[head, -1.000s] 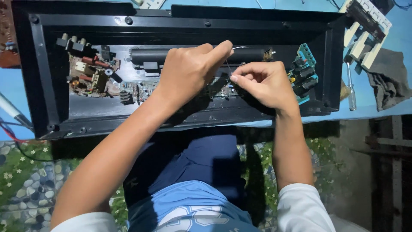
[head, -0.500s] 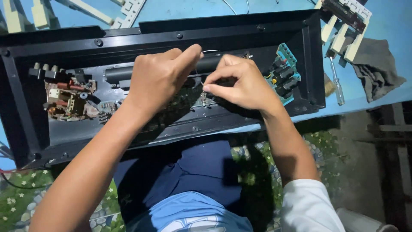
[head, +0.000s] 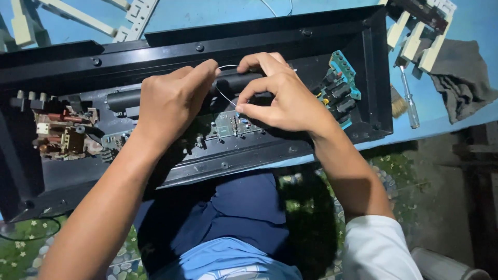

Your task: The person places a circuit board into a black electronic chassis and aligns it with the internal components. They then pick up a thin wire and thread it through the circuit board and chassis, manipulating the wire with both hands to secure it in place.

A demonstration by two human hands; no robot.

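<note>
A blue table (head: 218, 15) is seen from above, and across it a long black open casing (head: 270, 31) is laid, its far wall upright and its near lip overhanging the table edge above the person's lap. Inside, a black cylindrical bar (head: 122, 98) runs lengthwise; a cluster of brown and cream components (head: 59, 135) sits at the left end, a teal circuit board (head: 340, 88) at the right end, and a small green board (head: 231, 124) lies between the hands. To the right of the casing a grey rag (head: 461, 78) and a clear-handled screwdriver (head: 409, 101) are left on the table.

The left hand (head: 171, 101) is curled, knuckles up, with the forefinger stretched onto the bar; whether anything is gripped cannot be told. The right hand (head: 288, 98) is nearly closed, thumb and forefinger pinched on a thin white wire (head: 224, 93) that arcs from the bar down to that pinch, just above the green board.

The wire is judged very light, limp and easily kinked or snapped at its joint, so it is best held close to its free end, with gentle pressure and no tugging
</note>
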